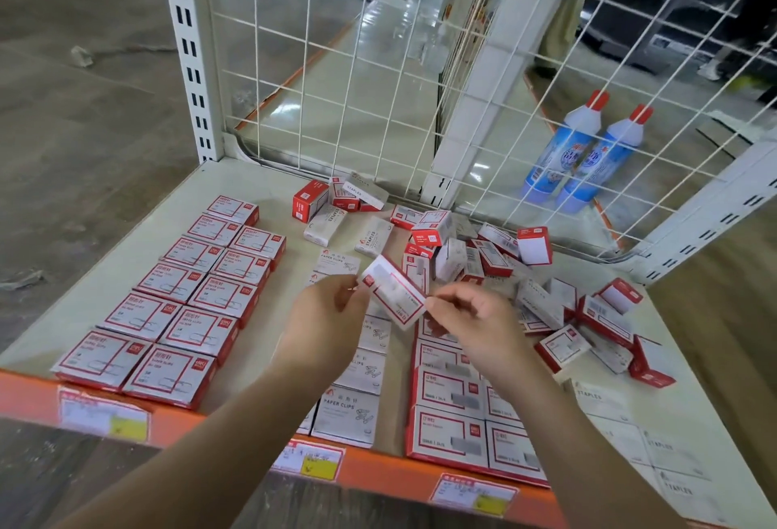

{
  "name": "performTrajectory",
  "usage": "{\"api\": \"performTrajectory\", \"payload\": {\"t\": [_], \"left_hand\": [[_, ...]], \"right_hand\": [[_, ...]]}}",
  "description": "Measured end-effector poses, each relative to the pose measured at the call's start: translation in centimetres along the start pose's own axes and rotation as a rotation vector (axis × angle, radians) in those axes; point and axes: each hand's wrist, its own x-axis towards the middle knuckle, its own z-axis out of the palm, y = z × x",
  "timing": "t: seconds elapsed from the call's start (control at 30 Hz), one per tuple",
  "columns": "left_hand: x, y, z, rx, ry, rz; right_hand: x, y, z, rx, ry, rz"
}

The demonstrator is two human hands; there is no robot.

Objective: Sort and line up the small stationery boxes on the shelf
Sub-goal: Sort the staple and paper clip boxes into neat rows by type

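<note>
Both hands hold one red-and-white box (393, 291) tilted above the shelf (269, 196): the left hand (332, 303) pinches its near-left end, the right hand (471, 318) its right end. Its print is blurred. The forearms hide parts of the lined-up rows (452, 402); a loose heap (546, 297) lies beyond.
</note>
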Motion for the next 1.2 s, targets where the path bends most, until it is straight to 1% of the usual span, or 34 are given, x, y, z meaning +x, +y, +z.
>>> {"api": "performTrajectory", "payload": {"t": [0.07, 0.13, 0.27, 0.37, 0.47, 0.6, 0.67, 0.77, 0.87, 1.0, 1.07, 1.13, 1.2], "left_hand": [[0.1, 0.1, 0.0, -0.118, 0.045, -0.062], [0.0, 0.3, -0.1, -0.207, 0.055, -0.107], [-0.2, 0.5, -0.1, -0.245, 0.028, -0.123], [-0.3, 0.5, -0.1, -0.182, 0.007, -0.099], [-0.5, 0.3, 0.2, -0.074, -0.023, -0.078], [-0.5, 0.6, 0.8, 0.099, -0.085, -0.013], [-0.6, 0.6, 1.0, 0.134, -0.09, 0.004], [-0.8, 0.2, 1.1, 0.108, -0.095, 0.015], [-0.9, 0.1, 1.4, 0.058, -0.097, -0.004], [-1.5, -0.4, 2.0, 0.12, -0.098, -0.009], [-1.8, -0.5, 2.3, 0.119, -0.13, -0.033], [-2.1, -0.1, 2.6, 0.105, -0.175, -0.067], [-2.3, 0.4, 2.6, 0.017, -0.181, -0.104]], "right_hand": [[-0.3, 0.0, -0.1, 0.001, -0.032, 0.006], [-0.5, -0.1, -0.3, 0.001, -0.074, 0.019], [-0.8, -0.3, -0.6, -0.038, -0.136, 0.066], [-0.8, -0.3, -0.8, -0.083, -0.127, 0.078], [-0.4, -0.8, -1.0, -0.114, -0.1, 0.051], [0.4, -1.6, -0.9, -0.164, -0.131, 0.027], [0.6, -1.7, -0.9, -0.156, -0.14, 0.025], [0.6, -1.8, -1.0, -0.146, -0.153, 0.027], [0.6, -1.7, -1.2, -0.096, -0.083, 0.021], [1.0, -1.7, -1.3, 0.026, 0.121, 0.009], [1.2, -1.6, -1.2, 0.104, 0.2, 0.021], [1.2, -1.7, -0.9, 0.162, 0.237, 0.028], [1.2, -1.7, -0.6, 0.194, 0.24, 0.028]]}}
